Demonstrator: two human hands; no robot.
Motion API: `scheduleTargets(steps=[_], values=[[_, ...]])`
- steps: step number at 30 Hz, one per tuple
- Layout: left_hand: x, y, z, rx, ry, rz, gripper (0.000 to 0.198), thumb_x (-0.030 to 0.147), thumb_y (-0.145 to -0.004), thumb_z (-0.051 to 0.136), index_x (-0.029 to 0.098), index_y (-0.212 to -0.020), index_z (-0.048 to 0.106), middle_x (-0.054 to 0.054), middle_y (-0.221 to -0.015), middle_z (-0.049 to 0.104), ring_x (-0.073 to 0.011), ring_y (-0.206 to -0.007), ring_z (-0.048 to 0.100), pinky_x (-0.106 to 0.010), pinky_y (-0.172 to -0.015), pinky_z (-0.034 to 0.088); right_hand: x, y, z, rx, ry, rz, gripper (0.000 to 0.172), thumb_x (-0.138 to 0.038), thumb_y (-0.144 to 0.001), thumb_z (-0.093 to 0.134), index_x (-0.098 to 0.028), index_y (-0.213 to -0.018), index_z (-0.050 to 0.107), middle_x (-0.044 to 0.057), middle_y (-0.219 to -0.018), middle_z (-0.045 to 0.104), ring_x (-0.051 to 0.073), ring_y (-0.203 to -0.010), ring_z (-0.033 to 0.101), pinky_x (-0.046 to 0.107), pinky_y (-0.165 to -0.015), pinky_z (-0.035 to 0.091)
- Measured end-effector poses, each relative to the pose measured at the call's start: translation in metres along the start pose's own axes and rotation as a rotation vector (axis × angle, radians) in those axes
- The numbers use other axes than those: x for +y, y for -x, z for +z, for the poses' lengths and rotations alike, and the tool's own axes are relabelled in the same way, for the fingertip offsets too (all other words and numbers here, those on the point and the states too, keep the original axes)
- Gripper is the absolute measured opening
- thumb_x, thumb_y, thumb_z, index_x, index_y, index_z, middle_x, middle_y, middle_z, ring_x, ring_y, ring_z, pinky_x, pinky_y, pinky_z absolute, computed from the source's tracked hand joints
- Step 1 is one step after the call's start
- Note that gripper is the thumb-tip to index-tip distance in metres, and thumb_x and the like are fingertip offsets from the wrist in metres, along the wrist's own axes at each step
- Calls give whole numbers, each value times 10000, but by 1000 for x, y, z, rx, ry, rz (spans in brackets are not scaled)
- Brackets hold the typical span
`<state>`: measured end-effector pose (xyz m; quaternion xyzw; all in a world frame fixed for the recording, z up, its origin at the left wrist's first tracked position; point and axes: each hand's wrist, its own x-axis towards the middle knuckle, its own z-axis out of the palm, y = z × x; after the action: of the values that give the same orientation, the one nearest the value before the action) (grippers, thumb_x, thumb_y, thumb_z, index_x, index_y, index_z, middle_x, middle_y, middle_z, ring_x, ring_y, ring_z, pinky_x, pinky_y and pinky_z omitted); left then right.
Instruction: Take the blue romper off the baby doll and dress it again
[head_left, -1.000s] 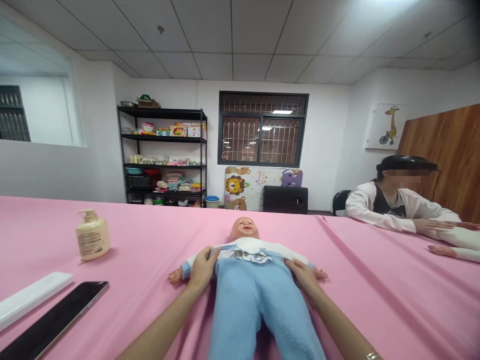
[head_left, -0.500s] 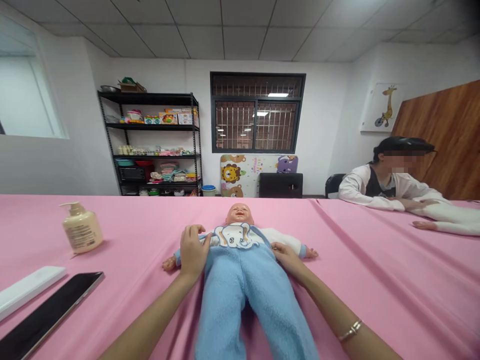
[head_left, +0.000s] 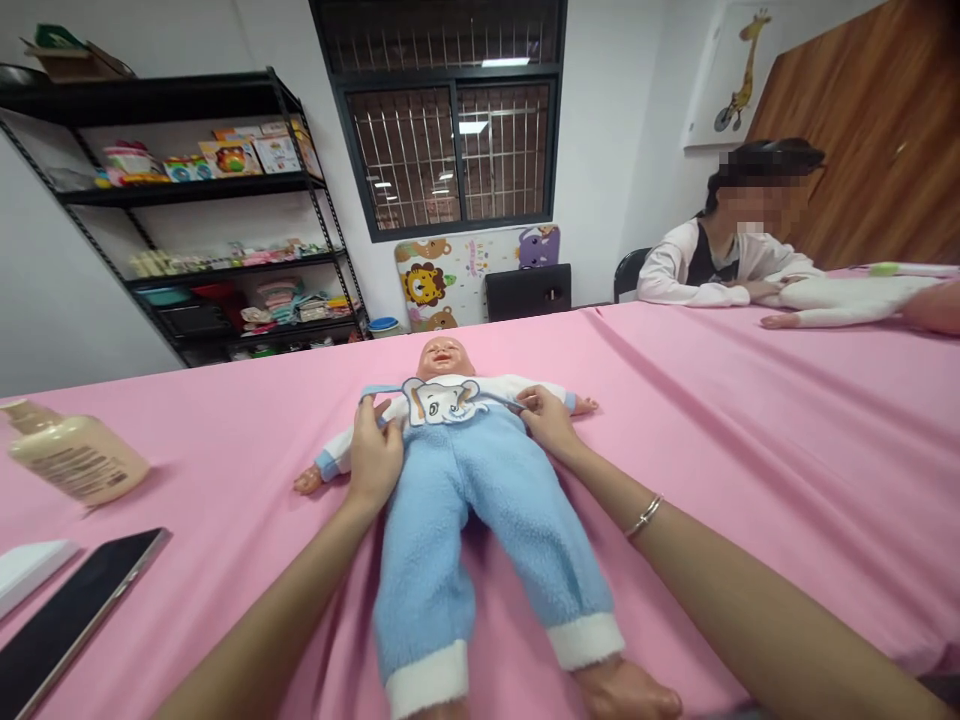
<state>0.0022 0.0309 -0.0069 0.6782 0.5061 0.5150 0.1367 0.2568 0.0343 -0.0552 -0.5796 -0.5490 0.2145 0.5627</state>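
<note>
A baby doll (head_left: 442,357) lies face up on the pink-covered table, its head pointing away from me. It wears a white long-sleeved top and light-blue fleece overalls (head_left: 431,510) with an elephant face on the bib (head_left: 444,402). My left hand (head_left: 377,450) is closed on a blue overall strap (head_left: 382,389), which stretches out sideways from the bib's left corner. On the other side, my right hand (head_left: 546,420) pinches the other strap near the bib's right edge. Both white trouser cuffs show, with one bare foot (head_left: 630,690) visible at the lower right.
A pump bottle (head_left: 82,460) stands at the left, with a phone (head_left: 82,610) and a white flat object (head_left: 34,572) nearer me. Across the table at right, a person (head_left: 697,260) has hands on another doll in white (head_left: 855,300). Black shelves (head_left: 195,185) stand behind.
My view has tilted down and turned, bringing the cuffs and a foot into sight. My left hand has drawn a strap outward from the bib; my right hand has moved up to the other strap.
</note>
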Motion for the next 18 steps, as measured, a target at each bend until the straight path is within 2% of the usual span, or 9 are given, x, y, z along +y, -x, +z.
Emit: scheduleTargets(steps=[4, 6, 8, 10, 12, 15, 18], values=[[10, 12, 8, -42, 208, -22, 509, 176, -807, 436, 118, -1287, 275, -175, -1304, 383, -231, -1254, 364, -373, -998, 386, 1, 1, -1, 106, 59, -3, 281, -188, -624, 442, -172, -888, 538, 35, -825, 596, 158, -697, 564, 281, -631, 427], [9, 16, 11, -83, 209, -18, 489, 188, -813, 439, 136, -1277, 291, -160, -1321, 376, -238, -1254, 363, -387, -1018, 359, 6, 0, -1, 144, 59, 37, 265, -188, -618, 443, -166, -865, 537, 38, -791, 598, 170, -724, 564, 300, -675, 431], [5, 17, 14, -105, 179, -3, 454, 203, -820, 433, 144, -1256, 319, -155, -1321, 385, -245, -1246, 373, -397, -1019, 352, 8, 0, -1, 125, 48, 79, 266, -184, -603, 459, -160, -857, 535, 40, -768, 596, 179, -750, 560, 315, -718, 432], [1, 18, 16, -103, 151, -1, 459, 212, -824, 424, 133, -1262, 312, -169, -1339, 366, -251, -1256, 355, -404, -1022, 342, 3, -1, -2, 117, 41, 97, 321, -188, -584, 493, -153, -901, 528, 62, -839, 594, 191, -785, 554, 328, -739, 436], [-2, 19, 18, -91, 139, -6, 487, 218, -827, 419, 114, -1283, 285, -186, -1375, 315, -250, -1274, 326, -402, -1032, 327, -15, 0, -2, 169, 39, 32, 401, -183, -573, 511, -153, -974, 509, 92, -976, 572, 207, -855, 540, 339, -760, 438], [-4, 20, 19, -75, 147, 13, 492, 225, -827, 421, 112, -1286, 283, -185, -1373, 320, -242, -1267, 338, -386, -1030, 331, -64, 3, 7, 225, 51, -226, 422, -163, -611, 480, -162, -1033, 486, 102, -1088, 534, 218, -952, 509, 351, -819, 422], [-4, 20, 19, -45, 154, 54, 473, 251, -829, 432, 127, -1269, 310, -171, -1324, 388, -245, -1246, 368, -391, -1023, 336, -124, 15, 39, 45, 143, -509, 385, -143, -673, 460, -137, -1058, 483, 111, -1058, 544, 221, -1011, 480, 350, -886, 387]])
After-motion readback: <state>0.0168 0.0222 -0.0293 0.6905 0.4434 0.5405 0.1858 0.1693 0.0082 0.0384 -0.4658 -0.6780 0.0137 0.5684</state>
